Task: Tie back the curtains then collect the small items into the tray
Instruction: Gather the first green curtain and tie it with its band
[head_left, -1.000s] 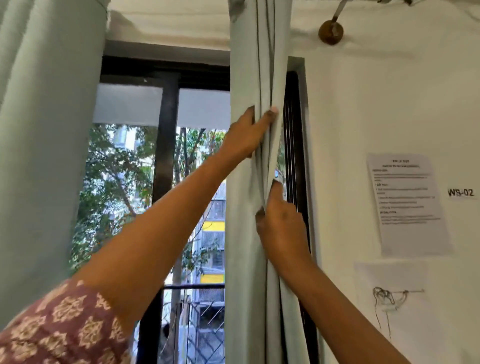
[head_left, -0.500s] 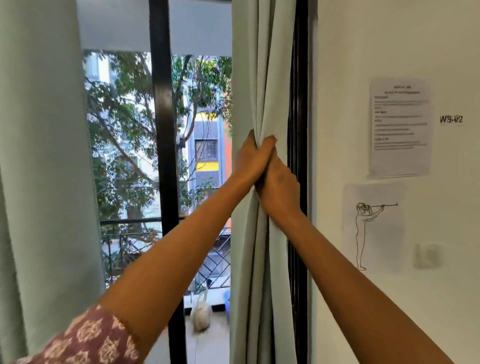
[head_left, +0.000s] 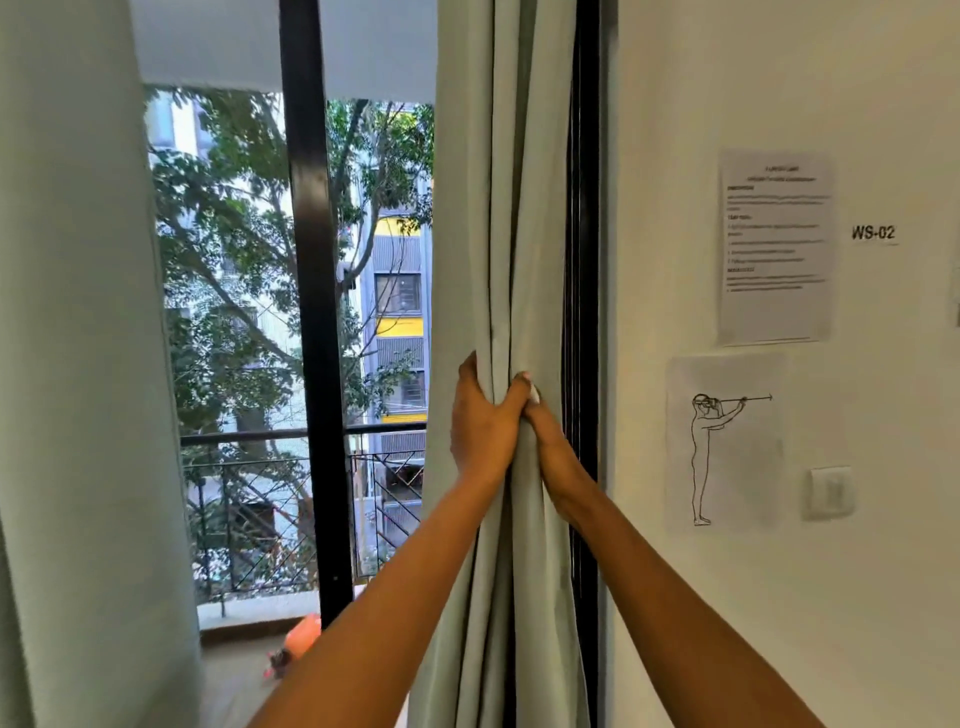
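The curtain (head_left: 501, 208) is a pale grey-green woven cloth with a matt, smooth face, gathered into narrow vertical folds with dark shadow lines between them. It hangs as a tight column just left of the black window frame (head_left: 582, 260) and the white wall (head_left: 727, 78), running from the top edge of the view to the bottom.

The left hand (head_left: 480, 423) wraps the gathered folds from the left side, fingers curled round the cloth, thumb side up. The right hand (head_left: 553, 449) grips the same bundle from the right, just below and touching the left hand; its fingers are hidden behind the cloth, so only the back of the hand and wrist show. Below the two hands the folds spread slightly wider.

A second curtain (head_left: 78, 364) of the same cloth hangs flat and broad at the left edge. A black upright bar (head_left: 311, 312) divides the glass between the two curtains.

On the wall, a printed sheet (head_left: 775, 247) sits above a sheet with a line drawing of a standing figure (head_left: 724, 444). A label reading WS-02 (head_left: 874, 232) and a pale square switch (head_left: 828, 491) lie to their right
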